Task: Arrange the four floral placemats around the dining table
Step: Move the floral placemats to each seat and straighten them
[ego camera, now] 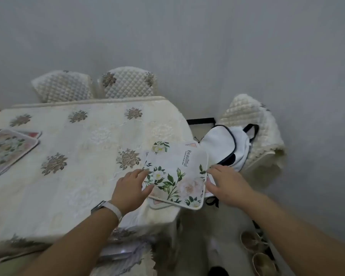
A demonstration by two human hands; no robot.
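A white floral placemat point(177, 172) printed with "Beautiful" lies at the right end of the dining table point(78, 176), on top of another placemat whose edges point(157, 205) peek out beneath. My left hand point(131, 188) rests on its left edge, fingers touching the mat. My right hand point(225, 184) touches its right edge, fingers spread. Two more floral placemats point(6, 148) lie stacked at the table's left end, partly cut off by the frame.
The table wears a cream cloth with brown flower motifs. Two quilted chairs point(127, 82) stand at the far side, another point(251, 128) at the right with a white backpack point(225, 146) on it. Shoes point(255, 250) sit on the floor at the lower right.
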